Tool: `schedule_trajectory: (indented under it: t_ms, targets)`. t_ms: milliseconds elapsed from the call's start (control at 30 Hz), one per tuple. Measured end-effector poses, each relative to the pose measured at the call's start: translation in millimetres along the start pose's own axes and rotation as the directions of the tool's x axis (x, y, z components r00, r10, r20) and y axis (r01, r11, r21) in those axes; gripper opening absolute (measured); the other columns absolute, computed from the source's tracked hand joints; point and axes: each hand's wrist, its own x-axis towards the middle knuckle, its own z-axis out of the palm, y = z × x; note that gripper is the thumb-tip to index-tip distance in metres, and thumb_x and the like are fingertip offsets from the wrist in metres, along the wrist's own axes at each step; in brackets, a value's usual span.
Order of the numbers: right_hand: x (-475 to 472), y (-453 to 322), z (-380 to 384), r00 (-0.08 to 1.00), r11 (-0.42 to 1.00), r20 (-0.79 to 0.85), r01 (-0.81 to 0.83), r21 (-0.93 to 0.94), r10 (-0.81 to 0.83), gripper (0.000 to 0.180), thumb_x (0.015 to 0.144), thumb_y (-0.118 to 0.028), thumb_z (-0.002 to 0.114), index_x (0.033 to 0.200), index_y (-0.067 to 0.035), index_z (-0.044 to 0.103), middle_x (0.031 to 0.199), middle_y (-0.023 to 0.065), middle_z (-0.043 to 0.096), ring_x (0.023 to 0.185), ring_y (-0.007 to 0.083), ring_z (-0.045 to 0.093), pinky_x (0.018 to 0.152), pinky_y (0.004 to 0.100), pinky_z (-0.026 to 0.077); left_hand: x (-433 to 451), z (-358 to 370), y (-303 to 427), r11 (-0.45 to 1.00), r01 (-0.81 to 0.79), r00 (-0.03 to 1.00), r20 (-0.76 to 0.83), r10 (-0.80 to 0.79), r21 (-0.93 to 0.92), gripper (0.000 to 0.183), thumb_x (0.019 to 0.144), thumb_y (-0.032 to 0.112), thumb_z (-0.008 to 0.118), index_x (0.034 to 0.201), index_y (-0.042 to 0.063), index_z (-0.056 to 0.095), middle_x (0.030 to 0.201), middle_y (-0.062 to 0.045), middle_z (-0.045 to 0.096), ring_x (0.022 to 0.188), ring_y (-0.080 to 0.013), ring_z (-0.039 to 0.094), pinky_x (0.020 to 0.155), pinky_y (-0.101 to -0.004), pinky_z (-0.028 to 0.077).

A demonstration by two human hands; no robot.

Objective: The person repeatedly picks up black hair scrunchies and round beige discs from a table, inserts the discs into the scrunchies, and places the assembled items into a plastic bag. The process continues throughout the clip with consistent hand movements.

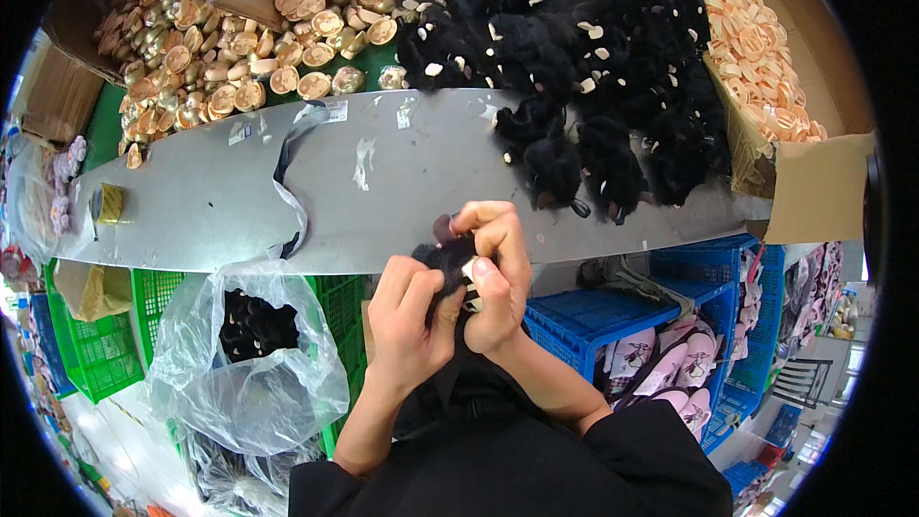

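Both hands are raised in front of my chest, just off the near edge of the metal table. Between them is a small black plush piece (449, 258) with a brown flap (444, 228) at its top. My left hand (406, 316) pinches its lower left side between thumb and fingers. My right hand (497, 276) grips the other side, fingers curled over the top. By the right thumb a small cream-coloured part (469, 270) shows; the fingers hide much of it. Beyond the hands, a heap of black plush pieces (549, 158) with cream patches covers the table's far right.
Gold and peach plastic half-shells (244, 95) are heaped at the far left. A cardboard box (743, 136) of peach plastic parts (754, 43) stands far right. A tape roll (108, 203) sits on the metal table (416, 151). Below are a plastic bag (251, 395) and blue crates (610, 316) holding pink slippers.
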Motion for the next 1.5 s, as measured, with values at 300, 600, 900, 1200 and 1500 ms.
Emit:
schedule_trajectory:
  t_ms: [300,600,900,1200,1500]
  targets:
    - [-1.2,-5.2,-0.1,0.991,0.999,0.131,0.007,-0.053,0.000,0.017,0.092,-0.011,0.041,0.096,0.001,0.053,0.093,0.0141,0.053,0.078,0.0216,0.050,0.072,0.0346,0.044,-12.0,-3.2,-10.1,0.996,-0.071,0.996,0.043,0.074,-0.062,0.019,0.076,0.000,0.073,0.084,0.001,0.056,0.078,-0.013,0.048,0.069,-0.0312,0.046,0.061,-0.0395,0.038]
    - [6.8,15.3,-4.2,0.985,0.985,0.008,-0.171,-0.031,0.171,0.016,0.105,-0.012,0.045,0.098,-0.002,0.056,0.065,-0.0022,0.041,0.058,0.0040,0.037,0.052,0.0239,0.033,-18.8,-4.2,9.1,0.981,-0.162,0.981,0.086,0.171,-0.110,0.023,0.073,0.005,0.078,0.084,0.003,0.059,0.079,-0.012,0.053,0.070,-0.0311,0.051,0.068,-0.0400,0.039]
    - [-5.8,-2.8,2.7,0.962,0.989,0.255,-0.061,-0.137,0.095,0.013,0.096,-0.007,0.055,0.100,-0.002,0.066,0.072,0.0048,0.055,0.060,0.0125,0.050,0.058,0.0272,0.043,-65.5,-88.5,15.1,0.974,0.148,0.881,-0.423,-0.210,-0.174,0.026,0.075,0.020,0.076,0.081,0.007,0.054,0.088,-0.011,0.061,0.083,-0.0245,0.057,0.079,-0.0396,0.047]
    - [107.1,22.8,4.0,0.894,0.905,0.445,0.142,-0.402,0.058,0.013,0.098,-0.014,0.058,0.102,-0.005,0.066,0.058,0.0036,0.045,0.049,0.0115,0.043,0.049,0.0296,0.035,-109.7,-187.4,-52.0,0.646,0.743,0.594,-0.618,-0.515,0.175,0.014,0.091,0.008,0.064,0.103,0.001,0.060,0.084,-0.004,0.058,0.074,-0.0129,0.053,0.070,-0.0291,0.045]
    - [260.2,125.4,107.0,0.818,0.618,0.569,0.404,-0.675,0.087,0.031,0.097,-0.032,0.063,0.121,-0.012,0.067,0.077,0.0189,0.069,0.073,0.0354,0.069,0.067,0.0434,0.053,-46.0,-148.1,-85.0,0.769,0.558,0.633,-0.441,-0.637,-0.312,0.064,0.092,0.020,0.064,0.145,-0.006,0.039,0.129,-0.018,0.055,0.116,-0.0250,0.056,0.101,-0.0361,0.044]
